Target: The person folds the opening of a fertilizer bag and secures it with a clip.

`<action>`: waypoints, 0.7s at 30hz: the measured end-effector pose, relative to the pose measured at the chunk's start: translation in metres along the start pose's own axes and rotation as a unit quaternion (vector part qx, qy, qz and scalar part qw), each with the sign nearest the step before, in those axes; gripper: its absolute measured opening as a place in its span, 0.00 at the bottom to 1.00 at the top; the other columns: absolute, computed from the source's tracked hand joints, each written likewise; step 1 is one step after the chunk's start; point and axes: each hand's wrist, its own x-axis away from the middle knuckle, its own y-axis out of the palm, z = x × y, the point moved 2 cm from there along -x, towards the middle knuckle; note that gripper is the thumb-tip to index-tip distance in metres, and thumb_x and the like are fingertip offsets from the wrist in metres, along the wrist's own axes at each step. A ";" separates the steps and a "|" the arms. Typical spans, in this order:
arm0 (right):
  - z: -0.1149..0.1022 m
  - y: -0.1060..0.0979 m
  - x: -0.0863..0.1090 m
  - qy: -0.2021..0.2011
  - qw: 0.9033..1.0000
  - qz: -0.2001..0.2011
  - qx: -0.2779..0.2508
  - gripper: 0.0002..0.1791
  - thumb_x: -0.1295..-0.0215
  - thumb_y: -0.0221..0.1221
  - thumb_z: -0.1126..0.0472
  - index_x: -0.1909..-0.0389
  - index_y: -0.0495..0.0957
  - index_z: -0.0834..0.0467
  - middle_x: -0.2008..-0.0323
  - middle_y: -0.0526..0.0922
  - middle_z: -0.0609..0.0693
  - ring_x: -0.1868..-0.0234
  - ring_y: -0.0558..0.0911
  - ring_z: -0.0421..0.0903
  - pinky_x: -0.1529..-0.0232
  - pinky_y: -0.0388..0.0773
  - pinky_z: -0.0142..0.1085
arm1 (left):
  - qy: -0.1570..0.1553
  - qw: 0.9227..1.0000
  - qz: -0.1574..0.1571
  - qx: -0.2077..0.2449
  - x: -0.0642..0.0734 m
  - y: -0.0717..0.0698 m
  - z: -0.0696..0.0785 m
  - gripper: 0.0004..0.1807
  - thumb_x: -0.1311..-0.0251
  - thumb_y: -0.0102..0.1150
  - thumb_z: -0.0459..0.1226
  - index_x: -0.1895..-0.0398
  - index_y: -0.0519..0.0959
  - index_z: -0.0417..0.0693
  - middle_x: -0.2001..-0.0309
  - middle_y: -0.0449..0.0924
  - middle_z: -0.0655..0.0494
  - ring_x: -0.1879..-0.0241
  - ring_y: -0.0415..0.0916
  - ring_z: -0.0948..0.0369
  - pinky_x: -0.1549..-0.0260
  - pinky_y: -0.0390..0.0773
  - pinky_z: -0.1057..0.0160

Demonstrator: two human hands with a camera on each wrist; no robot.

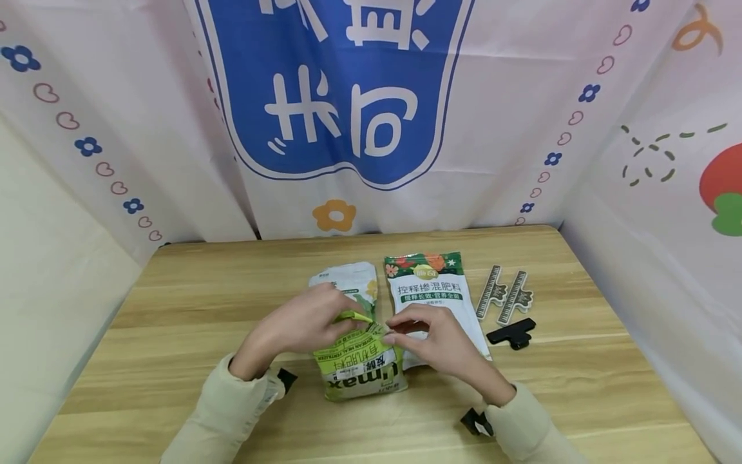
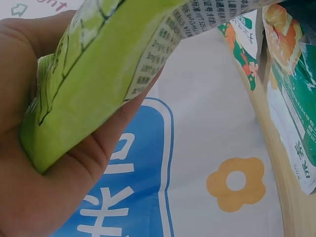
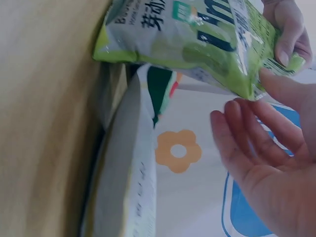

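You are in a small cloth-walled booth, its wider setting unclear, as shown by the wood-grain table (image 1: 174,309) before you, the white curtain (image 1: 498,116) with a large blue badge (image 1: 342,71) behind the table, and the pale sheets (image 1: 655,225) along the table's left and right sides.

On the table (image 1: 174,309): a pouch (image 1: 358,281), behind the bag (image 1: 365,374); to its right, a packet (image 1: 431,290). Farther right, three clips (image 1: 513,298).

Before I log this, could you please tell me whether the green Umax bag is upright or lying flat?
Upright: the green bag has its base toward the table, its top in the left hand and right hand.
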 end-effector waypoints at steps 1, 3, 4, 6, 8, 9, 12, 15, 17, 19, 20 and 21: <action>0.000 -0.002 0.001 -0.001 1.000 -0.003 0.010 0.12 0.33 0.72 0.54 0.52 0.89 0.51 0.55 0.90 0.47 0.56 0.88 0.38 0.49 0.87 0.36 | 0.001 1.000 0.000 -0.001 0.000 0.000 0.000 0.08 0.28 0.62 0.35 0.57 0.91 0.53 0.72 0.85 0.66 0.83 0.61 0.75 0.74 0.72 0.72; -0.001 -0.006 0.003 0.001 1.000 -0.005 0.030 0.13 0.32 0.71 0.52 0.50 0.88 0.52 0.54 0.91 0.49 0.56 0.88 0.38 0.50 0.87 0.36 | 0.001 1.000 -0.001 -0.004 0.000 0.000 0.001 0.08 0.28 0.63 0.35 0.56 0.91 0.52 0.72 0.86 0.66 0.84 0.60 0.76 0.74 0.71 0.72; 0.000 -0.009 0.005 0.000 0.999 -0.005 0.040 0.13 0.31 0.70 0.52 0.50 0.88 0.52 0.54 0.91 0.50 0.56 0.88 0.38 0.50 0.87 0.36 | -0.001 1.000 -0.001 -0.004 0.000 0.000 0.001 0.08 0.28 0.62 0.35 0.56 0.91 0.52 0.72 0.86 0.66 0.84 0.60 0.76 0.74 0.71 0.73; 0.000 -0.014 0.007 -0.001 0.998 -0.001 0.055 0.12 0.30 0.69 0.52 0.50 0.88 0.53 0.54 0.91 0.52 0.57 0.88 0.39 0.51 0.87 0.36 | -0.004 1.000 -0.001 -0.004 0.001 0.000 0.001 0.08 0.28 0.62 0.36 0.56 0.91 0.51 0.72 0.86 0.66 0.84 0.60 0.76 0.75 0.71 0.72; 0.002 -0.018 0.009 0.004 0.998 0.006 0.066 0.12 0.29 0.69 0.52 0.51 0.88 0.52 0.54 0.91 0.53 0.57 0.88 0.39 0.52 0.87 0.35 | -0.008 1.000 0.001 -0.005 0.002 0.000 0.002 0.08 0.28 0.62 0.36 0.57 0.91 0.51 0.73 0.85 0.66 0.83 0.61 0.76 0.74 0.71 0.72; 0.002 -0.021 0.010 0.005 0.997 0.010 0.071 0.11 0.29 0.68 0.53 0.51 0.88 0.52 0.54 0.91 0.53 0.57 0.88 0.39 0.52 0.87 0.35 | -0.009 1.000 0.002 -0.005 0.002 0.000 0.002 0.08 0.28 0.62 0.36 0.57 0.91 0.51 0.74 0.85 0.67 0.83 0.61 0.76 0.74 0.71 0.72; 0.003 -0.027 0.012 0.009 0.996 0.024 0.085 0.10 0.29 0.68 0.54 0.52 0.88 0.52 0.55 0.91 0.52 0.57 0.88 0.39 0.52 0.87 0.35 | -0.012 1.000 0.008 -0.006 0.004 0.000 0.002 0.08 0.28 0.63 0.36 0.56 0.91 0.51 0.72 0.86 0.66 0.83 0.63 0.76 0.72 0.72 0.71; 0.004 -0.034 0.015 0.013 0.994 0.039 0.104 0.09 0.29 0.68 0.55 0.53 0.89 0.52 0.55 0.91 0.49 0.57 0.88 0.39 0.52 0.87 0.34 | -0.009 1.000 0.015 -0.009 0.004 0.000 0.001 0.08 0.29 0.63 0.36 0.55 0.91 0.51 0.71 0.88 0.65 0.83 0.63 0.76 0.71 0.74 0.71; 0.005 -0.039 0.016 0.016 0.992 0.045 0.114 0.08 0.29 0.68 0.55 0.53 0.89 0.52 0.55 0.91 0.46 0.57 0.88 0.38 0.52 0.87 0.34 | -0.006 1.000 0.019 -0.012 0.004 0.001 0.001 0.08 0.29 0.63 0.36 0.56 0.91 0.51 0.71 0.87 0.65 0.82 0.64 0.76 0.70 0.75 0.71; 0.006 -0.043 0.018 0.022 0.991 0.049 0.124 0.08 0.29 0.68 0.55 0.54 0.89 0.51 0.56 0.91 0.43 0.57 0.88 0.37 0.53 0.86 0.34 | -0.003 1.000 0.022 -0.016 0.003 0.002 0.001 0.08 0.29 0.63 0.37 0.56 0.91 0.51 0.74 0.85 0.66 0.82 0.63 0.76 0.70 0.75 0.71; 0.007 -0.045 0.019 0.025 0.990 0.051 0.130 0.07 0.29 0.68 0.56 0.54 0.89 0.51 0.56 0.91 0.42 0.57 0.88 0.37 0.53 0.86 0.34 | -0.002 1.000 0.023 -0.016 0.003 0.002 0.001 0.08 0.29 0.63 0.37 0.56 0.91 0.52 0.74 0.84 0.67 0.82 0.63 0.76 0.70 0.74 0.71; 0.007 -0.047 0.020 0.028 0.989 0.052 0.133 0.07 0.29 0.68 0.56 0.54 0.89 0.51 0.57 0.91 0.41 0.57 0.87 0.37 0.53 0.86 0.34 | -0.002 1.000 0.023 -0.017 0.002 0.002 0.002 0.08 0.28 0.63 0.37 0.56 0.91 0.52 0.76 0.83 0.68 0.83 0.63 0.76 0.71 0.74 0.71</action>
